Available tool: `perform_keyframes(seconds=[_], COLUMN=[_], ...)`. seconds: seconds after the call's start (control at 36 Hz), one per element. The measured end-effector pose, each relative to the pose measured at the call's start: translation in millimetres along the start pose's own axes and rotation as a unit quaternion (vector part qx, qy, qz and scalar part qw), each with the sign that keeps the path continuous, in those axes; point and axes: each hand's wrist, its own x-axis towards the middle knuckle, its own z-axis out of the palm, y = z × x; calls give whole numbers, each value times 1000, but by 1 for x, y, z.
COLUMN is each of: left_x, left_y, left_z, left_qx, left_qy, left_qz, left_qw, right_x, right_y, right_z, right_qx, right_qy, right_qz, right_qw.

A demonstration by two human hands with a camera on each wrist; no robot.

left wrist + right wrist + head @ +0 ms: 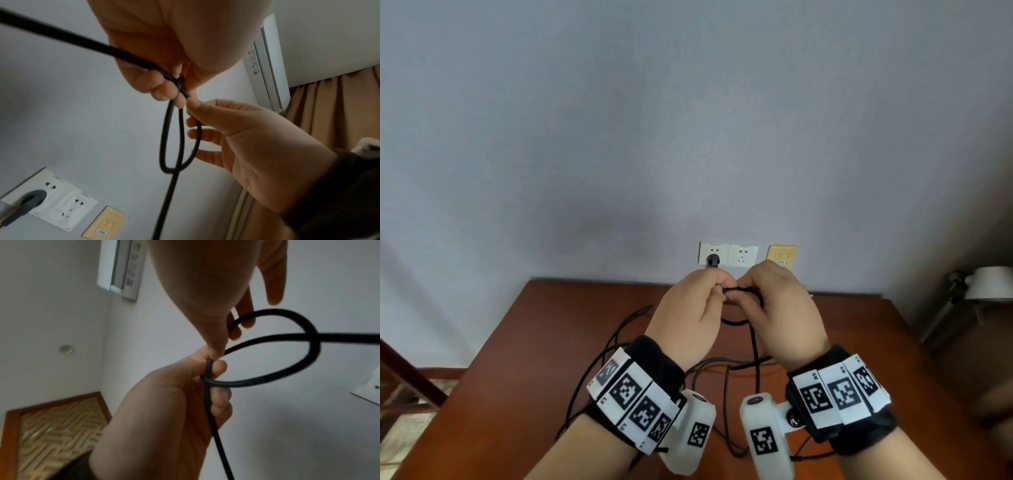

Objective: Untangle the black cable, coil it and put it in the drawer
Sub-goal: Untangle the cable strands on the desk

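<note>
Your left hand and right hand meet just above the reddish-brown wooden desk, each pinching the thin black rubber-sheathed cable with curled fingers beside a small crossed loop — the rest trails slack over the desk. It looks light, limp and a little springy, so take hold close to the crossing and feed the free end back through. Mind the black plug in the white wall socket behind the desk and the thinner wires under your wrists — no drawer shows.

The thin black cable forms a small crossed loop held up above the counter; its slack lies tangled in loose curves on the wood.
</note>
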Motion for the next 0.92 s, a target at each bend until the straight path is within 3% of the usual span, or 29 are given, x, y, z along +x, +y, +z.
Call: perform_keyframes(seconds=[0.14,0.25,0.39,0.64,0.78,0.92], left_x=[-1,-4,-4,1,2,1], left_y=[-5,-18,-22,-6,-3,-8], left_z=[-6,-11,-11,-4,-7,-11], left_qx=[-2,-11,9,29,-7,22], left_qy=[-9,0,-1,-14,-4,-20], left_qz=[-1,-16,-25,17,13,6], left_qw=[1000,1000,1000,999,1000,1000], right_x=[1,2,1,4,2,0], right_y=[7,18,30,3,5,10], right_z=[-4,-15,-14,-9,-6,-7], right_qx=[4,39,10,30,34,65], right_qy=[85,153,79,2,23,71], right_qz=[19,106,138,-17,-25,25], right_qw=[996,982,987,999,999,995])
